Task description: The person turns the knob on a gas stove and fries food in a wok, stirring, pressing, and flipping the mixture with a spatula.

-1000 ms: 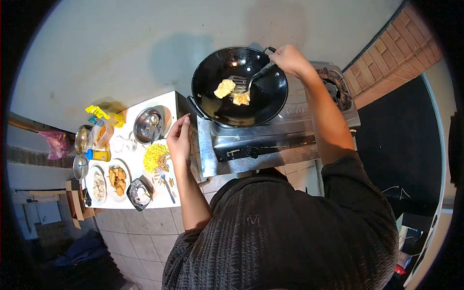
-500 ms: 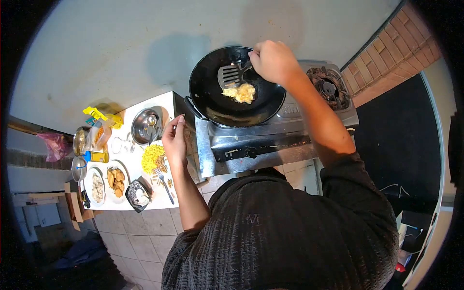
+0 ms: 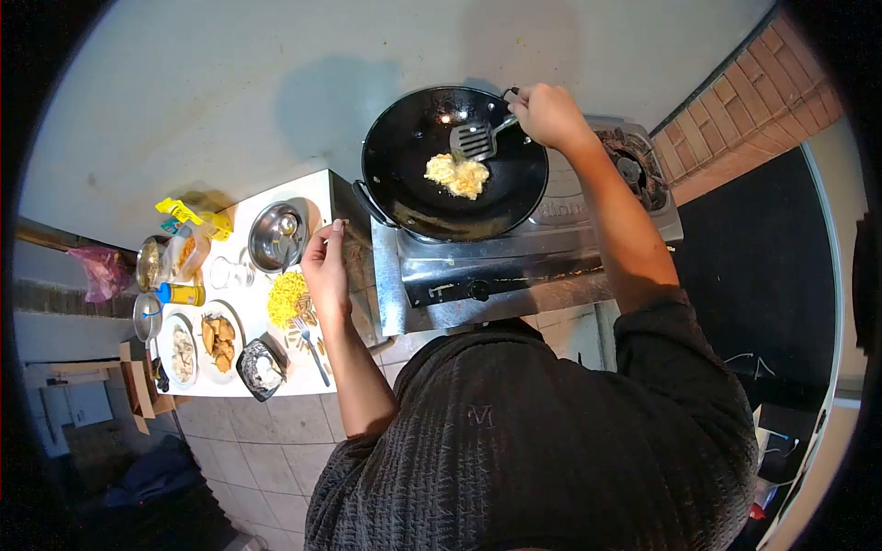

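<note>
My right hand (image 3: 549, 116) is closed round the handle of a slotted spatula (image 3: 474, 140), above the right rim of a black wok (image 3: 441, 217). The spatula's head is inside the wok, beside the upper edge of the yellow cooked egg (image 3: 459, 175). The wok stands on the left side of a steel gas stove (image 3: 514, 266). My left hand (image 3: 325, 262) is raised left of the wok, over the right edge of the white table (image 3: 225, 386), fingertips together; whether something small is between them is too small to tell.
On the table are a steel bowl (image 3: 278, 237), yellow food (image 3: 288, 296), a fork (image 3: 312, 352), a dark dish (image 3: 261, 369), two oval plates with food, and a yellow jar (image 3: 182, 294). An uncovered burner (image 3: 629, 171) lies right of the wok.
The spatula swung left over the wok, then came back right with my right hand. The egg pieces, apart at first, now lie together. My left hand has shifted slightly left.
</note>
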A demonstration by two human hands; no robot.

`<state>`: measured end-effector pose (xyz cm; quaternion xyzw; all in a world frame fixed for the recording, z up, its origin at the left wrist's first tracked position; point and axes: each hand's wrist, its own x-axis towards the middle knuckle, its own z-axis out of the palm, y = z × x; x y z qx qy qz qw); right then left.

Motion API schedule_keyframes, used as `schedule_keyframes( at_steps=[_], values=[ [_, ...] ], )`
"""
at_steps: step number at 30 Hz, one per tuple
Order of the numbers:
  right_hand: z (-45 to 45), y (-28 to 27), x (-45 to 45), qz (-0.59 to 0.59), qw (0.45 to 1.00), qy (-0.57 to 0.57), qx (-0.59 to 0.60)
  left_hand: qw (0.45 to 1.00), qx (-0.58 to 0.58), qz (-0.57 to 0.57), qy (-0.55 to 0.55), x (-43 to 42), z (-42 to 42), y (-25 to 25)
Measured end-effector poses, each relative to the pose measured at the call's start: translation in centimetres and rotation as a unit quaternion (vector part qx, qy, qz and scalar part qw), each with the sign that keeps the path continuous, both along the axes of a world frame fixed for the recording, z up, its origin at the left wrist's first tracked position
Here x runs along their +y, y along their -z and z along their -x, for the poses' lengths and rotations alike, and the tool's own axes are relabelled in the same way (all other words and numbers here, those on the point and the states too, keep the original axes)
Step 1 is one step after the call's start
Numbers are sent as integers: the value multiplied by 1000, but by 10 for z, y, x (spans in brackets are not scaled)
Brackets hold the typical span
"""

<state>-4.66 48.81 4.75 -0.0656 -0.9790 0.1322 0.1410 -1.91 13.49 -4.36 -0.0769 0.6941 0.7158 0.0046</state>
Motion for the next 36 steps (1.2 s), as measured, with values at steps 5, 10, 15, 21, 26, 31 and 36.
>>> schedule_keyframes(
  at_steps=[5,10,15,21,26,31,36],
  values=[
    [-5,6,-4,101,995,-17,-21,1000,-14,4,8,1,3,6],
    [-10,4,-14,132,990,-44,23,1000,-21,11,13,1,4,4],
    [-27,-10,-17,150,987,-51,21,1000,-12,5,11,5,3,2],
    [-47,-25,-14,198,979,-38,-26,1000,-13,-8,9,6,4,1],
    [-48,-15,-10,131,988,-22,82,1000,-9,9,21,11,5,1],
    [-50,-16,-12,87,993,6,82,1000,-4,14,19,11,7,6],
    [-37,-5,-8,56,992,-22,109,1000,-9,-5,13,17,4,2]
  ],
)
